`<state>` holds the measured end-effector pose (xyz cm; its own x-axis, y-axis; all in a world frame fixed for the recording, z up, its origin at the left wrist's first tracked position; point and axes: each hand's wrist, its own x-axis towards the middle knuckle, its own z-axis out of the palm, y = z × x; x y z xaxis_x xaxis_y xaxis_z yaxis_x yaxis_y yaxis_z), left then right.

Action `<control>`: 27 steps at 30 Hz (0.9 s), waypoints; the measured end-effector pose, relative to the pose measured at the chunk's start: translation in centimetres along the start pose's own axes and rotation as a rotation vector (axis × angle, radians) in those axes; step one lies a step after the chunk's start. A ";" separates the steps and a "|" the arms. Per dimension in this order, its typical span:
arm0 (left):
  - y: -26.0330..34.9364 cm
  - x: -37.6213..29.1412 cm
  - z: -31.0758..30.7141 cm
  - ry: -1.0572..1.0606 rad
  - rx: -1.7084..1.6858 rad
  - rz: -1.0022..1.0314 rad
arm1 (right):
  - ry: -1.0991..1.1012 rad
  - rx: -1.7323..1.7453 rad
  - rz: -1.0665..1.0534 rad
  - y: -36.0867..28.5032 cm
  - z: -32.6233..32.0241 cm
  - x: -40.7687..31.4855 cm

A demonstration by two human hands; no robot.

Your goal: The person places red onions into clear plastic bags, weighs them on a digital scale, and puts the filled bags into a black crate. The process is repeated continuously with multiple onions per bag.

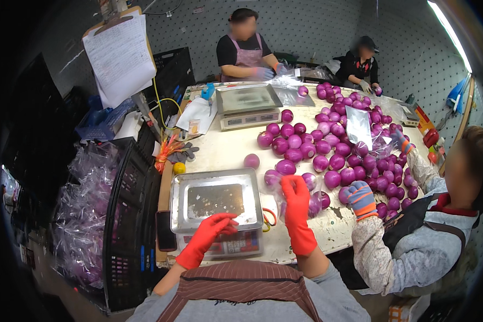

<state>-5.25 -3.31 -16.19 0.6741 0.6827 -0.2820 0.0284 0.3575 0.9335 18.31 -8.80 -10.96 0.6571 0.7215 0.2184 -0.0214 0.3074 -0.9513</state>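
Both my hands wear red rubber gloves. My left hand (210,235) hovers above the near edge of the steel tray of a weighing scale (215,177), fingers apart and holding nothing. My right hand (297,197) is just right of the scale, its fingers bent over a clear plastic bag (281,199); whether they grip it is unclear. Peeled red onions (285,167) lie around and behind the bag, some seen through the film. A single onion (251,161) sits behind the tray's right corner. Scissors with red and yellow handles (269,219) lie between the scale and my right hand.
At right, a co-worker's gloved hands (361,199) reach among piled onions. Two other people work across the table. A second scale (249,104) stands behind. Left are a phone (166,230), a yellow fruit (179,168), a black crate (122,225) beside bagged onions (84,217), and a clipboard (118,56).
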 end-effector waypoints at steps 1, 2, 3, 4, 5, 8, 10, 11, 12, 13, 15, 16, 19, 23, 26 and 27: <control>-0.5 0.2 -0.2 0.027 -0.009 0.045 | -0.072 0.090 -0.031 -1.0 1.6 0.2; -0.1 0.2 0.1 0.056 0.000 0.026 | -0.107 0.164 0.006 -2.2 2.8 0.3; -0.2 0.7 0.4 0.098 0.040 0.101 | -0.147 0.223 -0.010 -3.4 4.1 0.4; -0.4 1.0 0.8 0.153 0.084 0.171 | -0.147 0.276 -0.011 -4.4 5.8 0.6; -0.4 1.6 1.0 0.191 0.128 0.238 | -0.131 0.322 -0.018 -5.3 7.1 0.9; -1.8 5.1 -3.7 0.313 0.202 0.432 | -0.144 0.386 0.058 -2.9 10.5 2.0; -2.6 6.4 -7.6 0.423 0.181 0.457 | -0.181 0.273 0.053 -0.1 10.3 2.0; -1.9 6.2 -8.9 0.438 0.127 0.363 | -0.229 0.228 0.036 1.8 9.8 2.0; -1.9 6.0 -10.1 0.437 0.123 0.258 | -0.274 0.133 0.022 3.0 9.3 1.7; -2.0 5.4 -11.3 0.431 0.121 0.150 | -0.318 0.045 0.007 4.1 8.3 1.4; -2.0 3.7 -13.1 0.485 0.411 0.330 | -0.517 0.018 0.012 3.5 5.8 0.1; -2.1 2.9 -14.5 0.595 0.455 0.384 | -0.576 -0.097 -0.134 2.4 4.0 -0.3; -1.2 -0.9 -18.3 0.846 0.343 0.455 | -0.271 0.075 -0.366 1.4 -3.2 0.6; 1.2 -5.7 -18.9 0.977 0.138 0.376 | 0.131 -0.107 -0.177 2.5 -12.7 1.7; 1.7 -7.0 -17.3 0.877 0.241 0.334 | -0.034 -0.134 -0.081 6.7 -15.7 1.5; 1.8 -7.5 -16.6 0.835 0.269 0.336 | -0.110 -0.172 -0.058 8.3 -16.1 1.4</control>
<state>-22.48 2.83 -16.06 -0.0670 0.9969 0.0413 0.1689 -0.0295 0.9852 31.21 -15.27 -22.02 0.5667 0.7723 0.2871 0.1489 0.2467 -0.9576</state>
